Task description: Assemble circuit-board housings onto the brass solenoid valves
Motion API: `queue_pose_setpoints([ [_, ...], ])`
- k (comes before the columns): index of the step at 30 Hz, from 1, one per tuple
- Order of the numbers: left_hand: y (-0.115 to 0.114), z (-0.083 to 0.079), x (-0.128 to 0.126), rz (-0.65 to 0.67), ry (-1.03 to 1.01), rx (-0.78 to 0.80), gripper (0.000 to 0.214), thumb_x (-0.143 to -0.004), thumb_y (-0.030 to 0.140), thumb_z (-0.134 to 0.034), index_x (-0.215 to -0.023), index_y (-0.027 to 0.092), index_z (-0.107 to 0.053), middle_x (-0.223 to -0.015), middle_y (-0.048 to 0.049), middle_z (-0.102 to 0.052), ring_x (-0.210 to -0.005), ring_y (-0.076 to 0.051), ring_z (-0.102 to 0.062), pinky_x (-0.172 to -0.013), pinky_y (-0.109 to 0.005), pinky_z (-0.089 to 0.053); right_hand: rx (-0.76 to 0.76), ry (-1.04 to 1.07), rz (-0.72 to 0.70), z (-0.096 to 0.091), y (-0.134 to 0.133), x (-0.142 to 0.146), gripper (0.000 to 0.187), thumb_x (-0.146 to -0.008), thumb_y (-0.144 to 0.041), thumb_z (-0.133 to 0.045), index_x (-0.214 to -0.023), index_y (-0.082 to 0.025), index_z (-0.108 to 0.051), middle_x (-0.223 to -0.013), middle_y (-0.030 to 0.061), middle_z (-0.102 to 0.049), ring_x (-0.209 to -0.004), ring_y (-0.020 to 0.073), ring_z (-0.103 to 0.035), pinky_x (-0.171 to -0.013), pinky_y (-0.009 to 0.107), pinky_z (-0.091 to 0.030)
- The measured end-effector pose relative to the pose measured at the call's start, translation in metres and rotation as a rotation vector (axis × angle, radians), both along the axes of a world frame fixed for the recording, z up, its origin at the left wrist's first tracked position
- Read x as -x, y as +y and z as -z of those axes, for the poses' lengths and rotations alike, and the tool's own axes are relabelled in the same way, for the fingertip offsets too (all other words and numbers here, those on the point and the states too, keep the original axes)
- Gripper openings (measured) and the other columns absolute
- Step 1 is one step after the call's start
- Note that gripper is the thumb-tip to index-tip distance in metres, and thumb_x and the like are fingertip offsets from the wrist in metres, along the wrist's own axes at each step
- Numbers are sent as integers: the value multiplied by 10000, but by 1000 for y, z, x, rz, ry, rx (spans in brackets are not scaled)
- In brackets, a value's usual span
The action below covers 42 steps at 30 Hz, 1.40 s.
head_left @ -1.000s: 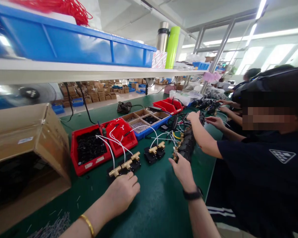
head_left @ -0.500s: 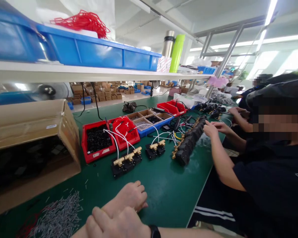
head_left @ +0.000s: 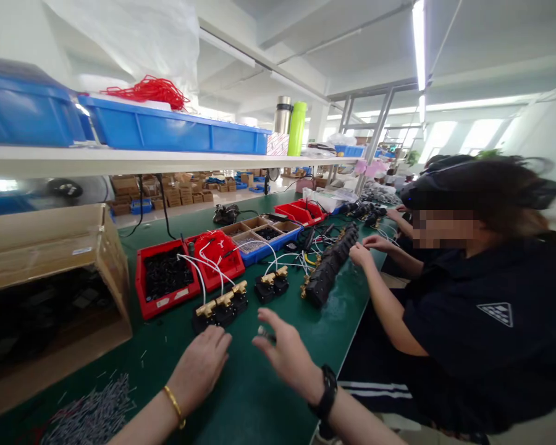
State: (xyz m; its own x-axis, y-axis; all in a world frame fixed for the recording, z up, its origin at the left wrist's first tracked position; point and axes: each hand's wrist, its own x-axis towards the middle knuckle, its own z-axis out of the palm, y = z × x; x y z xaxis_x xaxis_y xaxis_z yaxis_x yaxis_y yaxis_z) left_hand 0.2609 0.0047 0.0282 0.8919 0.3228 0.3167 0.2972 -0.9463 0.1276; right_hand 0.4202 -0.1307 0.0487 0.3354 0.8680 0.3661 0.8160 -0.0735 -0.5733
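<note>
left hand (head_left: 202, 364) flat on green mat, fingers loosely curled, holding nothing, just below brass-fitted black valve blocks (head_left: 220, 307) | right hand (head_left: 285, 352) raised, fingers spread open, empty | small metal part (head_left: 265, 334) at its fingertips | red bin (head_left: 165, 278) beyond

**Brass-fitted black blocks on green mat**

Row of three blocks (head_left: 221, 308): black bodies, each topped by a brass T-fitting. They sit upright, side by side, touching, in a line running diagonally from near-left to far-right. White tubes rise from the fittings and arc back toward the red bins. The nearest block lies just beyond the left hand's fingertips; contact cannot be told.

Pair of blocks (head_left: 271, 285): same build, black with brass tops, upright, touching each other, just to the right of the row and apart from it. White tubes lead off from these too. It stands beyond the right hand, not touched.
</note>
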Motion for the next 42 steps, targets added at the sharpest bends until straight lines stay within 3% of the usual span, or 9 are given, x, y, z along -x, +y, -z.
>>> queue_pose_setpoints([
  [3,32,-15,-10,-184,-46,-188,277,-894,209,-356,-1087,130,-540,-1027,-145,-539,-945,-271,-496,-778,-387,-451,45,56,396,7,19,-51,596,-848,-261,-545,-1362,-156,-261,-1358,144,-409,-1239,243,-413,-997,389,-382],
  [5,51,-21,-23,-211,-22,-243,318,-909,248,-320,-1076,112,-553,-960,-148,-542,-878,-271,-493,-714,-375,-454,104,66,520,11,38,-75,699,-822,-282,-577,-1391,-145,-194,-1371,202,-350,-1208,307,-439,-938,448,-416],
  [8,73,-18,-37,-151,45,-296,384,-920,282,-287,-1066,93,-588,-902,-159,-558,-874,-287,-500,-729,-394,-454,187,90,582,18,62,-99,808,-754,-337,-665,-1394,-167,-203,-1245,224,-448,-1059,354,-553,-825,466,-464],
  [12,90,-3,-38,-134,141,-229,477,-920,355,-269,-1231,82,-506,-994,-195,-567,-874,-323,-549,-673,-412,-482,281,90,540,27,84,-117,970,-638,-455,-760,-1397,-241,-196,-1148,163,-523,-992,334,-587,-809,433,-460],
  [16,92,2,-36,-181,196,-41,551,-892,466,-304,-1376,203,-327,-1152,-194,-521,-824,-310,-595,-570,-362,-491,344,49,437,32,97,-120,1007,-593,-528,-765,-1393,-294,-199,-1189,155,-502,-1007,352,-568,-790,446,-460],
  [20,95,6,-45,-173,225,37,537,-897,447,-264,-1359,190,-361,-1024,-160,-576,-758,-275,-605,-580,-351,-487,362,18,401,30,108,-115,912,-582,-525,-772,-1340,-323,-307,-1129,131,-527,-969,351,-579,-761,446,-469],
  [28,105,29,-60,-170,244,-149,504,-903,391,-218,-1271,176,-488,-909,-125,-602,-794,-264,-567,-706,-384,-473,311,35,436,38,130,-87,818,-665,-538,-713,-1341,-362,-288,-1105,127,-514,-892,320,-610,-720,430,-488],
  [38,96,18,-68,-174,91,-105,432,-855,386,-287,-1095,220,-606,-933,-103,-611,-743,-236,-572,-705,-367,-497,288,69,420,31,135,-88,831,-679,-514,-712,-1367,-351,-275,-1199,160,-482,-929,344,-607,-737,452,-486],
  [42,83,4,-52,-255,-25,6,446,-819,450,-376,-1137,211,-578,-1009,-124,-599,-825,-289,-593,-730,-428,-509,237,112,383,9,94,-78,801,-710,-522,-682,-1368,-252,-312,-1218,162,-500,-1025,330,-563,-806,429,-463],
])
